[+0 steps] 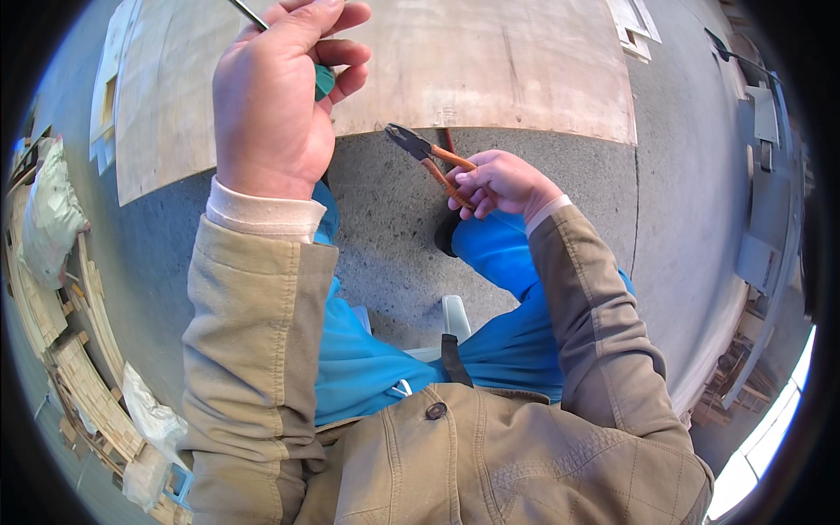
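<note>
My left hand (284, 114) is raised at the upper left, its fingers curled around what looks like a screwdriver. The green handle (325, 82) shows between the fingers, and a thin metal shaft (248, 14) sticks out past the thumb side toward the top edge. Lower and to the right, my right hand (503, 185) grips a pair of pliers (437, 166) by its orange handles. The dark jaws point up and left, over the near edge of a wooden board (490, 70). Those handles are spread apart. Neither tool touches the board as far as I can see.
Beneath the board and my knees lies a grey concrete floor (385, 219). A light plastic seat (454, 315) shows between my blue-trousered legs (367, 337). Stacked wood strips (92, 376) and white sacks (54, 210) lie at left. Metal equipment (761, 254) stands along the right.
</note>
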A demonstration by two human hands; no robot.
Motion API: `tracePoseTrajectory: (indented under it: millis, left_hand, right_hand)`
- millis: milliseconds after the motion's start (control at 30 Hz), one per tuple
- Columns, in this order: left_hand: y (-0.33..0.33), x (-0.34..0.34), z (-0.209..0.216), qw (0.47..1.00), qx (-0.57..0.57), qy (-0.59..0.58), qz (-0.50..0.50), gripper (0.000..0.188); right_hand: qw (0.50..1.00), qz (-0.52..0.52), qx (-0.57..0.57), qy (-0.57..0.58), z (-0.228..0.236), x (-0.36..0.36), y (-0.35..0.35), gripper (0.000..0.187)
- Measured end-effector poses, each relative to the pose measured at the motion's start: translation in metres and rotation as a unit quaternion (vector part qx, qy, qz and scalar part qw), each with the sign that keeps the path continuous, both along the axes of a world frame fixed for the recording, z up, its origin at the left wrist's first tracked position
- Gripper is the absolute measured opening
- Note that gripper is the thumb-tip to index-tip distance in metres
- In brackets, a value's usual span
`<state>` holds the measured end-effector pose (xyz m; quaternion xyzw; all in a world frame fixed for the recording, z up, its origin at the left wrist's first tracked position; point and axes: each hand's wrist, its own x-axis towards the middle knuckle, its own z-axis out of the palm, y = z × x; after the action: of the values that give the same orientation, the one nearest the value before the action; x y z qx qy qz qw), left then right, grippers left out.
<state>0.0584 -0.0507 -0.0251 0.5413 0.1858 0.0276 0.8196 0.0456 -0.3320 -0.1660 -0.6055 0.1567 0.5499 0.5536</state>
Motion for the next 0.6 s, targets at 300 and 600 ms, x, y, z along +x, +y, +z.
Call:
tracePoseTrajectory:
  millis: [300, 600]
  left_hand:
    - [0.002, 0.0, 0.0, 1.0, -0.001, -0.003, 0.006, 0.024]
    - [0.002, 0.0, 0.001, 1.0, -0.002, -0.009, 0.001, 0.024]
  right_hand:
    - [1.0, 0.003, -0.018, -0.009, -0.004, 0.0, -0.001, 0.03]
    - [0.992, 0.04, -0.083, -0.082, 0.014, -0.007, 0.006, 0.03]
